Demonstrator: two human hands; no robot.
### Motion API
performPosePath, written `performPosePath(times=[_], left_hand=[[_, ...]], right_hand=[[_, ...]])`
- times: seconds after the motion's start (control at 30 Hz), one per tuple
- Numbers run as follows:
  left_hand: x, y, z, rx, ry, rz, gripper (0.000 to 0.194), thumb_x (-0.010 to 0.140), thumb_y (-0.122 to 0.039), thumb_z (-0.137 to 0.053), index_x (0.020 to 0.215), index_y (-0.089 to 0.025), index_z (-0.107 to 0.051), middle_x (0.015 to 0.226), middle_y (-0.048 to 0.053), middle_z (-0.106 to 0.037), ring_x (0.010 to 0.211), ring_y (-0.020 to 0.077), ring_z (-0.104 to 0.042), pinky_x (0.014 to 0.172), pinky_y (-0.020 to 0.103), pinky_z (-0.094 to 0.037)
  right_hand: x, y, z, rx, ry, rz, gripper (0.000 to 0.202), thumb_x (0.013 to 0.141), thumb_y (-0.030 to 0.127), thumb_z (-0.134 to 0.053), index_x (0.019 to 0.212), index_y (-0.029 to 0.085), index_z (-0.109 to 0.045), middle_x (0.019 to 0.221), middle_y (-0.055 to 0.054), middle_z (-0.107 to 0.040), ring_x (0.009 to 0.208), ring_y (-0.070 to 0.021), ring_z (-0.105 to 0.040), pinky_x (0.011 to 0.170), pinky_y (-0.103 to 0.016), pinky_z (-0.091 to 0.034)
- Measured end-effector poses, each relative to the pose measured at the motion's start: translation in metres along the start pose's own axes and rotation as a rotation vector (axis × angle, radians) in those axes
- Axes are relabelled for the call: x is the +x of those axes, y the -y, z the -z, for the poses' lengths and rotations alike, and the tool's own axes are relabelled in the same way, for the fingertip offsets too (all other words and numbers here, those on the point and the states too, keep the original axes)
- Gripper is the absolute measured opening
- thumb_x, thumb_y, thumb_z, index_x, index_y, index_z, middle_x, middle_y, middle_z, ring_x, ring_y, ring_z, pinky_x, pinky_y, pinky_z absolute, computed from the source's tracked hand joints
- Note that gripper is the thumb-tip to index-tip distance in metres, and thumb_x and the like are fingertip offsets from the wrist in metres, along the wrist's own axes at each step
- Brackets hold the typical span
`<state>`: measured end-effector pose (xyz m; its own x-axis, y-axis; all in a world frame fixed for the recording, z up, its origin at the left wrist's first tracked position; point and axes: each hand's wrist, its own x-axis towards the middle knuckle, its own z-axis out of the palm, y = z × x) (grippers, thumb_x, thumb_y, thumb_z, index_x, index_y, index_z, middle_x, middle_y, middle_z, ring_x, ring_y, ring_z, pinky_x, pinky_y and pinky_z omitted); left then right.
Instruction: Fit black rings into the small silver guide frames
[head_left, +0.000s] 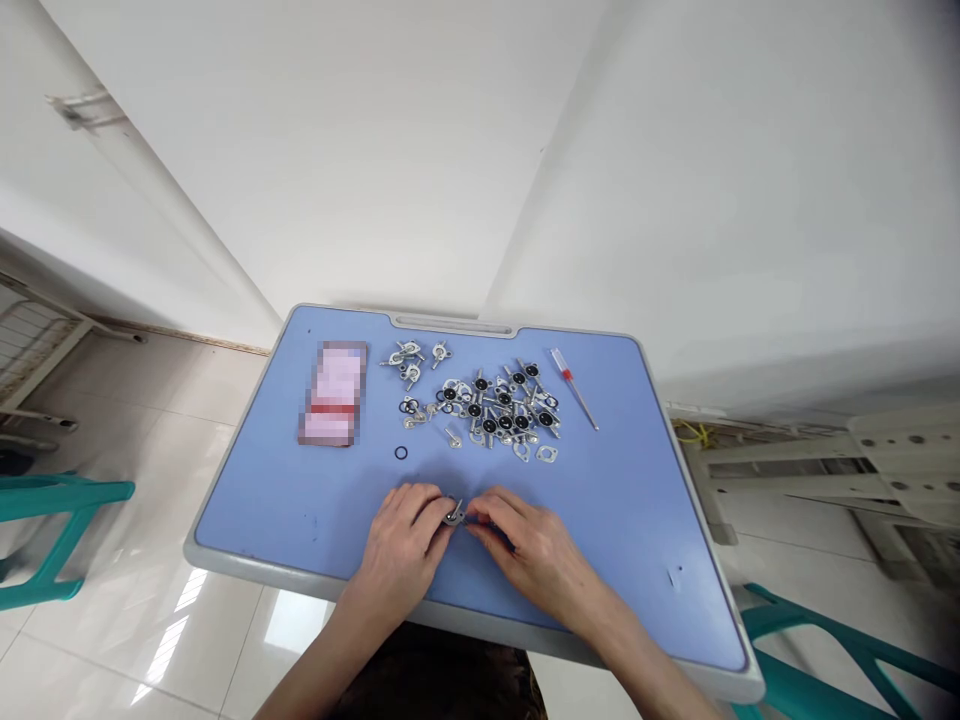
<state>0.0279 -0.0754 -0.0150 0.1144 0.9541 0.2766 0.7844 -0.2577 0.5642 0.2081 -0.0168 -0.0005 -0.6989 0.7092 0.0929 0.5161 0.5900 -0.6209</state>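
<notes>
My left hand (401, 535) is closed on a small metal part (453, 517) near the front edge of the blue table. A thin pin stands up from that part. My right hand (529, 545) has its thumb and fingertips brought together at the part's right side; whatever is between them is too small to make out. Beyond my hands lies a pile of metal fittings (505, 423) with black round caps and flat gaskets. One loose gasket (547, 454) rests at the pile's near edge. A dark ring (401, 453) lies alone left of the pile.
A pink, blurred-out object (336, 385) lies at the table's left. Several metal fittings (406, 351) sit at the back. A screwdriver (574, 390) with a clear handle lies at the right. Green stools (64, 540) and a wall flank the table (262, 480).
</notes>
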Motion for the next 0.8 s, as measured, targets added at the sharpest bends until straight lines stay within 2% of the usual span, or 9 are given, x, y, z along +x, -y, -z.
performPosePath(times=[0.17, 0.3, 0.33, 0.47, 0.6, 0.67, 0.8], left_hand=[[0.0, -0.002, 0.0, 0.016, -0.006, -0.012, 0.014, 0.091, -0.016, -0.049, 0.098, -0.021, -0.06, 0.095, 0.005, -0.063, 0.083, 0.0182, -0.057, 0.074, 0.033, -0.046], [0.002, -0.004, 0.002, 0.019, -0.009, -0.001, 0.013, 0.09, -0.016, -0.051, 0.097, -0.02, -0.06, 0.093, 0.005, -0.063, 0.082, 0.0177, -0.057, 0.072, 0.032, -0.045], [0.002, -0.004, 0.003, 0.019, -0.012, 0.0, 0.012, 0.09, -0.016, -0.051, 0.096, -0.02, -0.061, 0.093, 0.005, -0.063, 0.081, 0.0174, -0.057, 0.071, 0.032, -0.044], [0.003, -0.005, 0.003, 0.016, -0.015, 0.0, 0.011, 0.09, -0.017, -0.051, 0.095, -0.02, -0.061, 0.092, 0.004, -0.064, 0.079, 0.0171, -0.056, 0.07, 0.032, -0.043], [0.002, -0.005, 0.003, 0.03, -0.021, 0.006, 0.011, 0.09, -0.018, -0.052, 0.096, -0.02, -0.061, 0.092, 0.005, -0.064, 0.079, 0.0177, -0.056, 0.07, 0.032, -0.043], [0.002, -0.005, 0.002, 0.041, -0.027, 0.004, 0.01, 0.09, -0.019, -0.052, 0.095, -0.02, -0.061, 0.092, 0.005, -0.064, 0.08, 0.0178, -0.057, 0.07, 0.032, -0.043], [0.002, -0.004, 0.001, 0.053, -0.044, -0.007, 0.01, 0.088, -0.015, -0.053, 0.093, -0.019, -0.06, 0.091, 0.005, -0.064, 0.08, 0.0179, -0.057, 0.071, 0.032, -0.043]], right_hand=[[0.0, 0.002, 0.003, 0.04, 0.004, -0.008, 0.014, 0.092, 0.018, -0.041, 0.098, 0.022, -0.054, 0.086, -0.005, -0.062, 0.073, -0.0158, -0.061, 0.061, -0.026, -0.048], [-0.002, 0.006, 0.015, 0.172, -0.064, -0.118, 0.027, 0.091, 0.021, -0.042, 0.118, 0.021, -0.04, 0.088, -0.005, -0.06, 0.069, -0.015, -0.058, 0.062, -0.028, -0.047], [-0.002, 0.007, 0.018, 0.219, -0.073, -0.148, 0.027, 0.092, 0.022, -0.04, 0.118, 0.021, -0.038, 0.088, -0.004, -0.059, 0.066, -0.0144, -0.056, 0.061, -0.027, -0.047], [-0.003, 0.0, 0.023, 0.305, -0.163, -0.26, 0.016, 0.095, 0.026, -0.034, 0.101, 0.023, -0.048, 0.084, -0.003, -0.056, 0.067, -0.0134, -0.053, 0.06, -0.025, -0.045], [-0.006, -0.012, 0.023, 0.322, -0.274, -0.304, 0.018, 0.093, 0.031, -0.041, 0.102, 0.024, -0.055, 0.087, -0.004, -0.059, 0.073, -0.0149, -0.056, 0.067, -0.026, -0.047], [-0.008, -0.016, 0.024, 0.277, -0.277, -0.32, 0.018, 0.092, 0.033, -0.044, 0.101, 0.024, -0.057, 0.087, -0.004, -0.06, 0.069, -0.0147, -0.054, 0.063, -0.026, -0.046], [-0.013, -0.015, 0.026, 0.222, -0.201, -0.34, 0.016, 0.09, 0.034, -0.048, 0.095, 0.022, -0.058, 0.081, -0.003, -0.059, 0.056, -0.012, -0.047, 0.051, -0.024, -0.041]])
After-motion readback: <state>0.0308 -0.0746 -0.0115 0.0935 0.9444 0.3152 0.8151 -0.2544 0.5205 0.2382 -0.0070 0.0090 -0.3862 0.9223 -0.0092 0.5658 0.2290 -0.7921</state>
